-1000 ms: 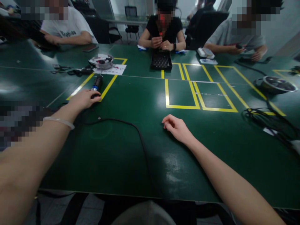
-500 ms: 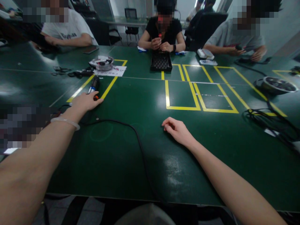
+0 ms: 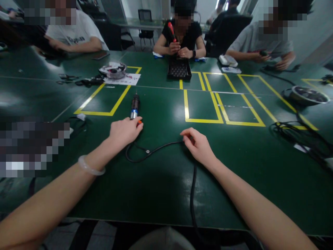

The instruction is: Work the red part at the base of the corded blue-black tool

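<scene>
My left hand (image 3: 125,131) is wrapped around an electric screwdriver (image 3: 134,106) with a dark body, a silver and blue collar and an orange part by the thumb. Its thin bit points away from me, and the tool lies low over the green table. A black cable (image 3: 145,158) loops from behind the tool toward my right hand (image 3: 196,142), which rests loosely curled with a gap between thumb and fingers. The cable passes at or under these fingertips and comes out below the palm; whether they touch it is hidden.
Yellow tape outlines (image 3: 204,121) mark the table (image 3: 161,194). Across it a person holds a red-handled screwdriver (image 3: 171,32) over a black tray (image 3: 179,74). A round container (image 3: 114,71) stands left, a coiled cable (image 3: 299,133) and round dish (image 3: 309,95) right. Two more people sit opposite.
My left hand has brought the electric screwdriver rightward and nearer, out of the left tape outline. Its cable has shifted right to my right hand, which stays nearly still.
</scene>
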Action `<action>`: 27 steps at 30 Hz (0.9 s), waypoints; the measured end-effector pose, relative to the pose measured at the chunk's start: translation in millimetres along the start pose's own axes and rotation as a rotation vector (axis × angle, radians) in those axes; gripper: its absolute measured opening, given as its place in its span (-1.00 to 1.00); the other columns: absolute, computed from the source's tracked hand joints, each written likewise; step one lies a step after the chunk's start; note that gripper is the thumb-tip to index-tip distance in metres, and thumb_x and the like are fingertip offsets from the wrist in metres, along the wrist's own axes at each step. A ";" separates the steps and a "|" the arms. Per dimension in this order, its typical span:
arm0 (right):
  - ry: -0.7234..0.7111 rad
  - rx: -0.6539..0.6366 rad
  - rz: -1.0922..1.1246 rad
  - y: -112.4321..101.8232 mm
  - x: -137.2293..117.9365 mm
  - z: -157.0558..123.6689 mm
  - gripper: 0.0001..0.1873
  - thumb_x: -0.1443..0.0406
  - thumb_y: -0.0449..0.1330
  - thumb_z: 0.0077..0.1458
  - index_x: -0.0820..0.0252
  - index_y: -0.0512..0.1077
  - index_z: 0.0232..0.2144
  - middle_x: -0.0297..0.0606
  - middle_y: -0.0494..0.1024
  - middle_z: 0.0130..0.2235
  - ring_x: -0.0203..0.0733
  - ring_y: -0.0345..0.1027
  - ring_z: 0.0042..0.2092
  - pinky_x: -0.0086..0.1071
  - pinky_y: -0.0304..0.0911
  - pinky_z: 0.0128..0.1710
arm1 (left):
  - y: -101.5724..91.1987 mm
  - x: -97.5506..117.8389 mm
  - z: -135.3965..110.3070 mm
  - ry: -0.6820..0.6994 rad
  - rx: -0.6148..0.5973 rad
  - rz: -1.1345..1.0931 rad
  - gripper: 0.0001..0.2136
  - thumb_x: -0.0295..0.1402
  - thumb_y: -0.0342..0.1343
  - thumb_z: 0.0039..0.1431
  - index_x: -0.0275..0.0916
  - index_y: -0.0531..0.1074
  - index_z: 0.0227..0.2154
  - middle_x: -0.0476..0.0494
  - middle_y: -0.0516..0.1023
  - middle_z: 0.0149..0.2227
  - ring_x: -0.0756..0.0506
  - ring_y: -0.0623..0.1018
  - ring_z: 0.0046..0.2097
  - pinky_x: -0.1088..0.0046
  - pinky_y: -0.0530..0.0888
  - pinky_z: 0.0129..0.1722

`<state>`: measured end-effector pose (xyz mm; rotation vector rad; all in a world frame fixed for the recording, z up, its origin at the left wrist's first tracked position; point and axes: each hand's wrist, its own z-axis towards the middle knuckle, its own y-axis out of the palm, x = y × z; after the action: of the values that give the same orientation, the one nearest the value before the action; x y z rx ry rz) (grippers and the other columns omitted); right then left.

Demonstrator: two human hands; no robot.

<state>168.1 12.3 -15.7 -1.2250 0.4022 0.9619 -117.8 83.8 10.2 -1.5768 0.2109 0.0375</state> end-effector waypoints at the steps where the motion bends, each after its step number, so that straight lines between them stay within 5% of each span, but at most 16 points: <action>1: -0.020 0.000 -0.011 0.2 -1.9 -0.8 -0.82 0.37 0.03 0.22 0.17 0.41 -0.20 -0.24 0.51 -0.27 -0.21 0.36 -0.29 -0.36 0.23 -0.28 | -4.7 16.5 -9.5 0.040 0.008 0.018 -0.47 -0.02 -0.28 0.37 -0.05 0.31 0.24 -0.37 0.53 -0.04 -0.34 0.58 -0.16 0.20 0.41 -0.24; 7: 0.007 -0.155 -0.010 5.9 -1.3 -3.9 -0.78 0.34 0.05 0.23 0.15 0.33 -0.06 -0.30 0.48 -0.30 -0.23 0.36 -0.32 -0.37 0.23 -0.30 | -23.0 93.3 -52.2 0.243 0.043 0.033 -0.58 -0.11 -0.19 0.39 -0.15 0.42 0.09 -0.40 0.51 -0.10 -0.29 0.59 -0.22 0.31 0.40 -0.31; 12: 0.079 -0.241 0.114 5.7 1.3 -3.7 -0.76 0.28 0.06 0.27 0.13 0.25 -0.01 -0.34 0.50 -0.31 -0.25 0.37 -0.36 -0.38 0.22 -0.32 | -24.6 119.5 -66.4 0.346 0.060 -0.041 -0.53 -0.16 -0.13 0.39 -0.24 0.25 0.25 -0.43 0.51 -0.05 -0.29 0.60 -0.18 0.31 0.44 -0.29; 22: -0.020 -0.303 0.270 2.8 -0.2 -3.8 -0.83 0.25 0.14 0.25 0.17 0.38 -0.12 -0.32 0.49 -0.31 -0.30 0.34 -0.35 -0.42 0.25 -0.34 | -16.3 100.8 -66.8 0.447 0.072 -0.148 -0.40 -0.09 -0.09 0.38 -0.28 0.06 0.36 -0.35 0.51 0.07 -0.27 0.61 -0.10 0.29 0.49 -0.25; 27: 0.165 -0.301 0.455 6.1 3.2 -2.3 -0.83 0.20 0.16 0.23 0.19 0.37 -0.24 -0.38 0.45 -0.43 -0.35 0.32 -0.44 -0.46 0.23 -0.44 | -15.9 75.9 -55.7 0.579 -0.024 -0.237 -0.39 -0.01 -0.06 0.36 -0.14 0.04 0.36 -0.26 0.46 0.15 -0.24 0.55 0.05 0.29 0.45 -0.07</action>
<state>165.6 11.6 -22.5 -1.5271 0.7061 1.3482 -46.8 20.0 15.2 -1.5960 0.4729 -0.6085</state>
